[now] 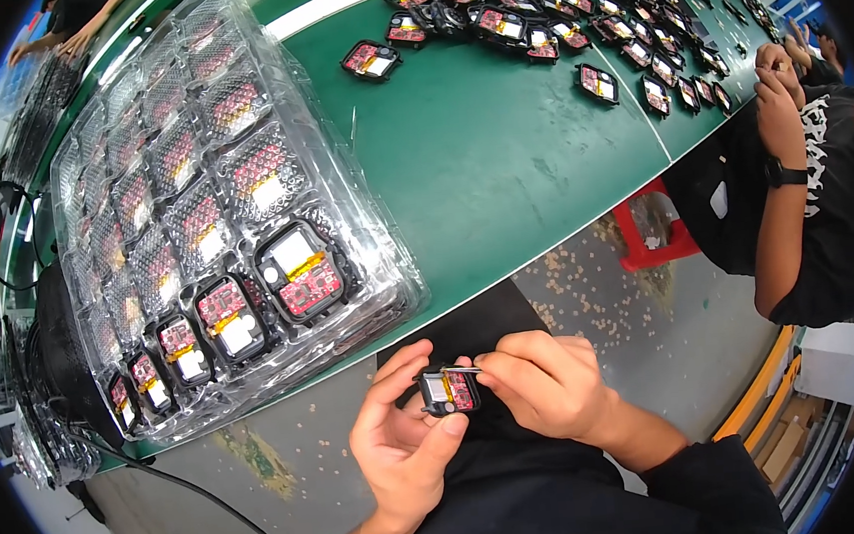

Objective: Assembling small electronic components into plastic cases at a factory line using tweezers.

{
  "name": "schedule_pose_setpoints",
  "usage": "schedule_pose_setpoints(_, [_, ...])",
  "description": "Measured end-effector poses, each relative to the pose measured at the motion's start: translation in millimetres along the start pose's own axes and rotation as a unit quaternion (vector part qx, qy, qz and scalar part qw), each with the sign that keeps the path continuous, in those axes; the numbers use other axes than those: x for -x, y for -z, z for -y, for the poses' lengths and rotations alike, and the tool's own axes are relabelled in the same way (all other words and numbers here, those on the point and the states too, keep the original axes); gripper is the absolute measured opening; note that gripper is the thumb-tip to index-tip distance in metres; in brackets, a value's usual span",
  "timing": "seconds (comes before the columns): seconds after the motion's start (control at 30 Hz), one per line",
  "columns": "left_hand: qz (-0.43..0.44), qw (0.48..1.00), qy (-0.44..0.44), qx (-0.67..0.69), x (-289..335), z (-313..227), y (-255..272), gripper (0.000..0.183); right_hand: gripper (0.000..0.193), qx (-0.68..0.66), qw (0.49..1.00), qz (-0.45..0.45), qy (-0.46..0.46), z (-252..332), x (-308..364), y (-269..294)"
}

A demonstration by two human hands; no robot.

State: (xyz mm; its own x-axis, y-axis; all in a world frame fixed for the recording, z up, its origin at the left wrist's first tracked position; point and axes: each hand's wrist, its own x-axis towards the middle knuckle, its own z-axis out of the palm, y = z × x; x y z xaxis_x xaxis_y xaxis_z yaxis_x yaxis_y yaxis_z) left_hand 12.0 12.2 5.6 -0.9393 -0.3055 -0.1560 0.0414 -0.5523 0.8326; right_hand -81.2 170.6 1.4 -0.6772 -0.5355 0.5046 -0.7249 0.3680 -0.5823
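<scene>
Between the fingertips and thumb of my left hand is a small black device housing, its inner side up. It carries a red circuit board, a silvery-white block and a yellow strip. My right hand pinches a thin metal tool, apparently tweezers, whose tip lies across the housing's upper edge. Both hands are over my lap, just off the table's near edge. Closest to them on the table, a clear plastic tray holds similar open housings in its front row; bubbled plastic covers the rows behind.
Many similar housings lie heaped and scattered along the far side of the green table. At the right sits another person, hands raised, near a red stool. A black cable hangs at the lower left.
</scene>
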Motion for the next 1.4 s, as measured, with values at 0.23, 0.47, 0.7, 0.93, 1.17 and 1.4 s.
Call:
schedule_pose_setpoints(0.23, [0.047, 0.996, -0.069, -0.035, 7, -19, 7, 0.056, 0.024, -0.088, 0.996, 0.02, 0.017, 0, -16, 3])
schedule_pose_setpoints(0.47, [-0.025, 0.879, -0.376, -0.291, -12, -105, 30, 0.068, 0.018, -0.033, 0.993, -0.104, -0.038, -8, -22, 27])
schedule_pose_setpoints(0.7, [-0.302, 0.751, -0.336, -0.481, -49, -188, 55, 0.034, 0.025, -0.081, 0.993, -0.057, 0.061, 12, -54, 13])
schedule_pose_setpoints(0.93, [-0.297, 0.579, -0.243, -0.72, -61, -201, 66, 0.019, 0.024, -0.09, 0.992, -0.07, 0.061, 9, -49, 6])
schedule_pose_setpoints(1.17, [-0.242, 0.658, -0.203, -0.683, -54, -206, 75, 0.016, 0.021, -0.078, 0.996, -0.03, 0.005, 0, -41, 16])
schedule_pose_setpoints(1.4, [-0.252, 0.661, -0.194, -0.679, -54, -207, 86, 0.008, 0.023, -0.068, 0.996, -0.058, -0.022, -10, -44, 17])
